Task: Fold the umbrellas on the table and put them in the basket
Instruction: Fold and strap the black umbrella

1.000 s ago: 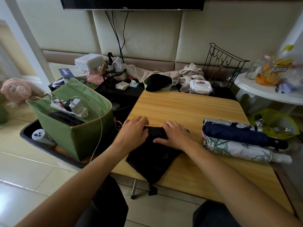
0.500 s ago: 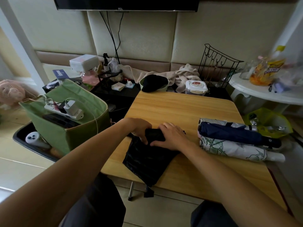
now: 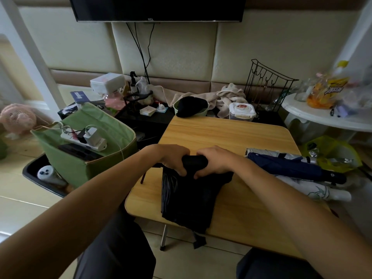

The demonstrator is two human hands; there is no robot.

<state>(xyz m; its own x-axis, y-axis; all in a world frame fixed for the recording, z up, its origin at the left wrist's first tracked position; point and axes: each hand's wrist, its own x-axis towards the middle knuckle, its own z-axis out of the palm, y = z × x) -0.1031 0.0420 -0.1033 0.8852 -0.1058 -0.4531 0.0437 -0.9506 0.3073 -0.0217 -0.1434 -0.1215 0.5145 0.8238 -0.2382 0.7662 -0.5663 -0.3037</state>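
Left hand (image 3: pixel 173 158) and right hand (image 3: pixel 213 161) both clasp the limp black fabric folding umbrella (image 3: pixel 191 194), probably best gripped at its stiff rolled core.

Black umbrella (image 3: pixel 187 196), navy umbrella (image 3: pixel 289 167), white leaf-print umbrella (image 3: pixel 314 191), green basket (image 3: pixel 80 164), light wood table (image 3: pixel 227 135)

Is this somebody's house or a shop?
Most likely a home: a TV hangs on a padded wall, a towel lies crumpled behind the wooden table, and snacks sit nearby.
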